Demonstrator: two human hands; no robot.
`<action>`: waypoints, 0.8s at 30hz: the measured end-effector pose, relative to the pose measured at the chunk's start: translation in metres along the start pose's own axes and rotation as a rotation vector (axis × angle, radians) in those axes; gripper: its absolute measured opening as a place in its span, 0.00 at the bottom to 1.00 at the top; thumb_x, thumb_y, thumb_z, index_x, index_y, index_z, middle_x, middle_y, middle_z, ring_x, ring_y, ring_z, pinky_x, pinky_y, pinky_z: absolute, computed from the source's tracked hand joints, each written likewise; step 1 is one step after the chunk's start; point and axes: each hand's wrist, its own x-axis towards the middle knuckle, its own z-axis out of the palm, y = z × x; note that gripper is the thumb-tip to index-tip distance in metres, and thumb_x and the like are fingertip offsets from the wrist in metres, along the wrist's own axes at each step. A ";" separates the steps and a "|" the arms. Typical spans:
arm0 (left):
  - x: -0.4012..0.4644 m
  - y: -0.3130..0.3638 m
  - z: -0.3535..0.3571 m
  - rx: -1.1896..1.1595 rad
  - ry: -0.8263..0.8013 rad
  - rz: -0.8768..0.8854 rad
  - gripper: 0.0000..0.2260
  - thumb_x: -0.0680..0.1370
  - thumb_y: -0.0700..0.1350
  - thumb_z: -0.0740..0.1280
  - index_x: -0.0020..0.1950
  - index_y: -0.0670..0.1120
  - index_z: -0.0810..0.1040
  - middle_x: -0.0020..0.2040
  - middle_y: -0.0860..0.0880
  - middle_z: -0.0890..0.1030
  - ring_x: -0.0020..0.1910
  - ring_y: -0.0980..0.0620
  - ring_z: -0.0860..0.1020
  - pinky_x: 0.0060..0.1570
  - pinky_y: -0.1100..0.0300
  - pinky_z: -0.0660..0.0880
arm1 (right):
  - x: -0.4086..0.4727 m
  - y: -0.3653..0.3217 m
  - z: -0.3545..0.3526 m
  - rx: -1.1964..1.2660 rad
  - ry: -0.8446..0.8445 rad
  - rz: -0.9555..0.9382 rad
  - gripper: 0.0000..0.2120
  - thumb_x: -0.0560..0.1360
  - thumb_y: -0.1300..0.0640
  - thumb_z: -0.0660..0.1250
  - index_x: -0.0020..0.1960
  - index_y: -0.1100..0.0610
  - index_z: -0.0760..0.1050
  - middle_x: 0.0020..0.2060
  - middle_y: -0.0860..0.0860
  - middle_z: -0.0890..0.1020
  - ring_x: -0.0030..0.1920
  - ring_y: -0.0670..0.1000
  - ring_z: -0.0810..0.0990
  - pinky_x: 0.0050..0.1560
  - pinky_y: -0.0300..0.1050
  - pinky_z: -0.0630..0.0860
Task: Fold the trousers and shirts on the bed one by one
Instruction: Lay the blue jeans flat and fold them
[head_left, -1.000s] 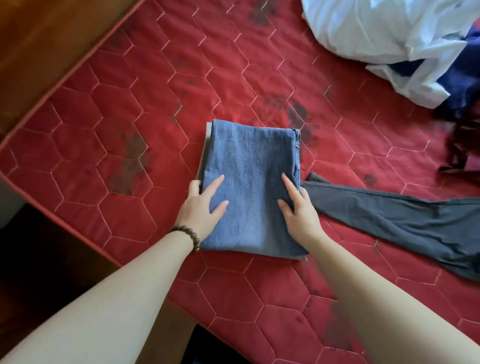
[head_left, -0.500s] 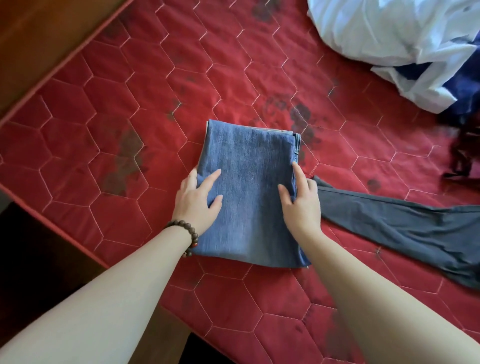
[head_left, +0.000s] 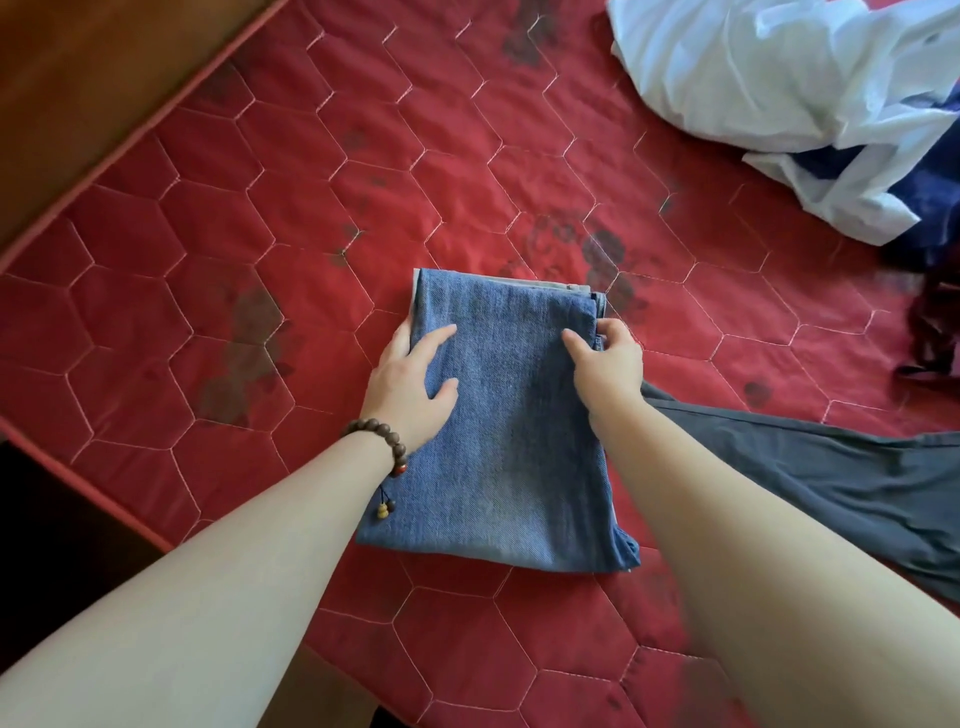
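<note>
Folded blue jeans lie as a neat rectangle on the red quilted mattress. My left hand, with a bead bracelet on the wrist, rests on the jeans' left edge, index finger and thumb flat on the denim. At the right edge near the top, my right hand grips the jeans, thumb on top and fingers curled round the side. Grey trousers stretch unfolded to the right, partly under my right forearm. A crumpled white shirt lies at the far right.
A navy garment sits beside the white shirt, and a dark maroon one lies at the right edge. A wooden bed frame borders the mattress at the upper left. The mattress edge drops to a dark floor at the lower left.
Both hands slid up along the jeans' sides toward the far end. The right hand's fingers went from flat on the denim to curled round the right edge.
</note>
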 end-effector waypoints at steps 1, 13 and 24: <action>0.000 0.001 -0.001 0.001 0.001 -0.003 0.24 0.74 0.46 0.68 0.70 0.57 0.70 0.74 0.49 0.63 0.71 0.49 0.65 0.70 0.49 0.64 | -0.001 -0.001 -0.001 -0.016 0.022 -0.038 0.12 0.74 0.51 0.69 0.55 0.53 0.74 0.59 0.53 0.72 0.60 0.56 0.72 0.64 0.54 0.69; 0.026 0.019 0.001 -0.047 0.188 -0.081 0.26 0.79 0.48 0.62 0.75 0.54 0.59 0.65 0.47 0.72 0.62 0.47 0.71 0.63 0.47 0.68 | -0.008 0.001 0.000 -0.003 0.116 -0.221 0.05 0.79 0.58 0.61 0.48 0.56 0.64 0.46 0.53 0.73 0.47 0.53 0.71 0.46 0.43 0.63; 0.051 0.017 -0.006 -0.127 0.308 -0.127 0.06 0.78 0.46 0.65 0.52 0.45 0.74 0.40 0.54 0.73 0.46 0.47 0.74 0.42 0.64 0.63 | 0.015 -0.006 -0.012 -0.200 -0.075 -0.123 0.10 0.81 0.51 0.59 0.46 0.57 0.68 0.49 0.58 0.77 0.47 0.56 0.73 0.45 0.45 0.64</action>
